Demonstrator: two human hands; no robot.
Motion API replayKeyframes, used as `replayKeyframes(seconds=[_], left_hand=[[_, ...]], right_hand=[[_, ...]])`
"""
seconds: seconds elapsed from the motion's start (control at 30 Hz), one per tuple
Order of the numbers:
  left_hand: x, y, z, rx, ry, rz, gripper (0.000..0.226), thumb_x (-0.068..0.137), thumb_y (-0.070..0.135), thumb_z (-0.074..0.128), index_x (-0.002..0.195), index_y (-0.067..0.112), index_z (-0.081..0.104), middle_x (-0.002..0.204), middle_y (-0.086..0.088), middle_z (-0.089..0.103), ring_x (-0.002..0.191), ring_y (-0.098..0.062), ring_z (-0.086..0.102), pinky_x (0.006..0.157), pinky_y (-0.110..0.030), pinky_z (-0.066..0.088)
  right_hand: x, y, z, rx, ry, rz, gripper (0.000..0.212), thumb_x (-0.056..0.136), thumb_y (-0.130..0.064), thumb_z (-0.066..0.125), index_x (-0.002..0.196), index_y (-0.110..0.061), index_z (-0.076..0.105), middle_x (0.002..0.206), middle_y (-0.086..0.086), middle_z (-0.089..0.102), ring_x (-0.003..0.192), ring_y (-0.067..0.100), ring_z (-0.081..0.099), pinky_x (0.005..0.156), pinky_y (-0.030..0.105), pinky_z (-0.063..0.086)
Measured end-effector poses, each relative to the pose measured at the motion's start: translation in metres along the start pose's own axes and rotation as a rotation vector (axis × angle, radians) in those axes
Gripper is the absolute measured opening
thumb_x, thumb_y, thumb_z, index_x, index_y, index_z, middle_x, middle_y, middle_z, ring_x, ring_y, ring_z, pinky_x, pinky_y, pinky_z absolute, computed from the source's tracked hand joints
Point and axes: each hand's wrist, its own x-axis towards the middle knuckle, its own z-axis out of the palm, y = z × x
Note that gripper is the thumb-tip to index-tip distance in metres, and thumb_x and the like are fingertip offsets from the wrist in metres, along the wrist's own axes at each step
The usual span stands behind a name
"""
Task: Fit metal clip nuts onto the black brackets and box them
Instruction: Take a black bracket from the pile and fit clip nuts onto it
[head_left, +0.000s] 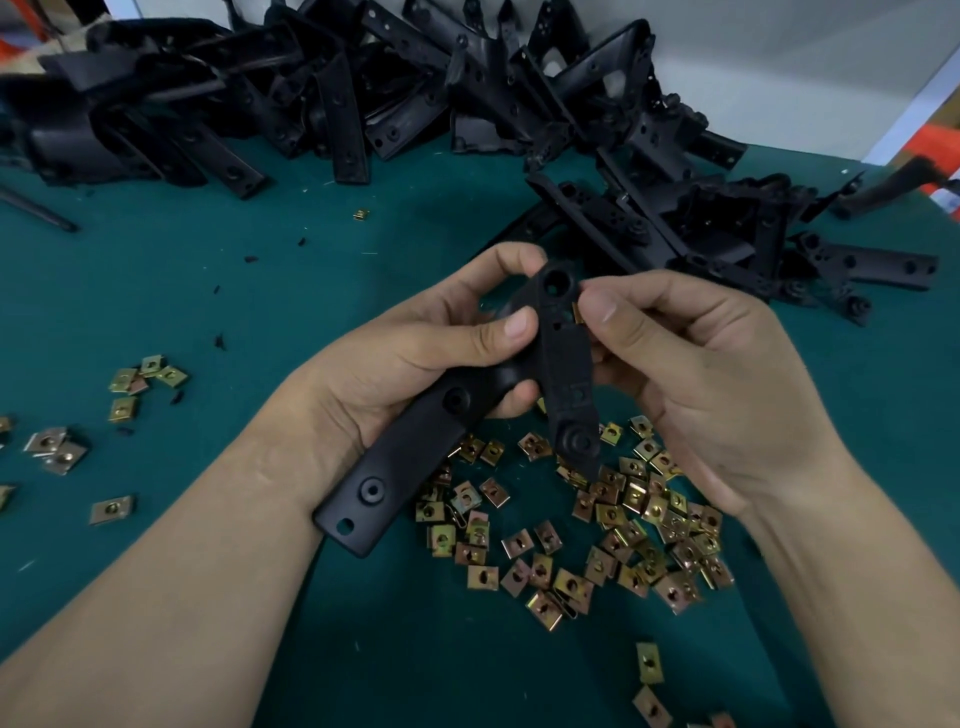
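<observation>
Though lying well left of the grip, of no use to the present step: loose clip nuts (135, 384), scattered on the green mat (260, 291). Nearer in, left hand (395, 364) curled round the black bracket (410, 457) at its bend, with thumb pressed on the front face and fingers wrapped behind, and with the long arm slanting down along the wrist. Just right of that hold, at the upper tab beside the round hole: one clip nut (575, 313), pinched between thumb and forefinger of the right hand (717, 374) and touching the tab's edge.

Judged to be mid-fitting, with the nut at the edge and seemingly not yet pushed home, though mostly hidden by the thumb. Next, probably: sliding it square over the edge until its hole meets the bracket's, braced from the left side against twisting.

Below and to the right of the grip: heap of spare nuts (623, 519). Beyond the grip, up and right: pile of brackets (727, 223). No box to be seen.
</observation>
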Motion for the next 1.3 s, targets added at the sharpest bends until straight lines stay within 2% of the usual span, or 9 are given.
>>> replayKeyframes(seconds=[0.2, 0.3, 0.43, 0.53, 0.67, 0.83, 0.97, 1.13, 1.3], left_hand=[[0.002, -0.002, -0.001, 0.048, 0.018, 0.027, 0.029, 0.09, 0.004, 0.062, 0.11, 0.018, 0.048, 0.093, -0.01, 0.063, 0.073, -0.018, 0.07, 0.063, -0.024, 0.059], [0.002, -0.001, -0.001, 0.088, 0.052, 0.054, 0.029, 0.089, 0.006, 0.063, 0.11, 0.018, 0.047, 0.091, -0.009, 0.062, 0.069, -0.016, 0.068, 0.061, -0.023, 0.058], [0.003, 0.001, -0.002, 0.097, 0.12, 0.09, 0.027, 0.089, 0.006, 0.059, 0.109, 0.02, 0.047, 0.092, -0.01, 0.06, 0.066, -0.015, 0.067, 0.061, -0.023, 0.058], [0.004, 0.0, -0.002, 0.115, 0.134, 0.101, 0.028, 0.087, 0.009, 0.061, 0.108, 0.02, 0.047, 0.088, -0.006, 0.064, 0.064, -0.013, 0.065, 0.06, -0.022, 0.057], [0.003, 0.0, -0.003, 0.127, 0.169, 0.113, 0.024, 0.092, 0.006, 0.056, 0.109, 0.019, 0.047, 0.087, -0.007, 0.063, 0.064, -0.013, 0.064, 0.06, -0.022, 0.057], [0.006, -0.001, -0.004, 0.099, 0.226, 0.105, 0.025, 0.095, 0.004, 0.056, 0.113, 0.019, 0.046, 0.1, -0.006, 0.057, 0.077, -0.015, 0.063, 0.062, -0.02, 0.056], [0.007, -0.003, -0.004, 0.145, 0.201, 0.052, 0.023, 0.095, 0.005, 0.057, 0.109, 0.021, 0.05, 0.096, -0.003, 0.058, 0.074, -0.014, 0.058, 0.063, -0.021, 0.057], [0.006, -0.005, -0.002, 0.176, 0.149, -0.003, 0.025, 0.091, 0.008, 0.061, 0.107, 0.022, 0.049, 0.091, -0.006, 0.054, 0.066, -0.011, 0.062, 0.061, -0.021, 0.057], [0.005, -0.002, -0.001, 0.271, 0.126, 0.019, 0.024, 0.092, 0.005, 0.057, 0.109, 0.019, 0.047, 0.085, -0.004, 0.061, 0.063, -0.012, 0.064, 0.058, -0.021, 0.056]], right_hand=[[-0.003, -0.002, 0.004, 0.014, 0.021, 0.035, 0.009, 0.081, -0.019, 0.074, 0.085, -0.013, 0.08, 0.088, 0.01, 0.078, 0.073, 0.021, 0.075, 0.067, 0.026, 0.059], [-0.004, -0.001, 0.008, 0.032, 0.053, 0.072, 0.014, 0.08, -0.023, 0.074, 0.086, -0.013, 0.08, 0.094, 0.012, 0.078, 0.08, 0.022, 0.075, 0.073, 0.027, 0.059], [-0.007, -0.004, 0.014, 0.088, 0.055, 0.113, 0.025, 0.09, -0.031, 0.063, 0.095, -0.015, 0.081, 0.095, 0.006, 0.078, 0.076, 0.016, 0.075, 0.072, 0.02, 0.057], [-0.01, -0.003, 0.02, 0.097, 0.042, 0.138, 0.027, 0.092, -0.034, 0.059, 0.1, -0.02, 0.081, 0.103, 0.001, 0.078, 0.082, 0.012, 0.074, 0.075, 0.021, 0.058], [-0.012, -0.002, 0.026, 0.15, 0.049, 0.162, 0.03, 0.09, -0.032, 0.059, 0.113, -0.02, 0.074, 0.111, -0.004, 0.077, 0.087, 0.009, 0.074, 0.078, 0.021, 0.058], [-0.009, -0.002, 0.022, 0.097, 0.088, 0.153, 0.028, 0.096, -0.021, 0.059, 0.122, -0.021, 0.07, 0.115, -0.009, 0.075, 0.104, 0.005, 0.071, 0.086, 0.016, 0.055], [-0.007, 0.003, 0.021, 0.083, 0.216, 0.181, 0.016, 0.092, -0.015, 0.068, 0.103, -0.006, 0.074, 0.093, 0.007, 0.077, 0.073, 0.013, 0.072, 0.061, 0.019, 0.055], [-0.004, 0.0, 0.013, 0.074, 0.132, 0.323, 0.016, 0.088, -0.022, 0.069, 0.092, -0.01, 0.079, 0.089, 0.009, 0.076, 0.074, 0.014, 0.07, 0.062, 0.021, 0.056], [-0.002, -0.01, -0.002, -0.047, -0.065, 0.318, 0.022, 0.089, -0.019, 0.066, 0.098, -0.002, 0.077, 0.097, 0.017, 0.077, 0.084, 0.023, 0.076, 0.071, 0.023, 0.058]])
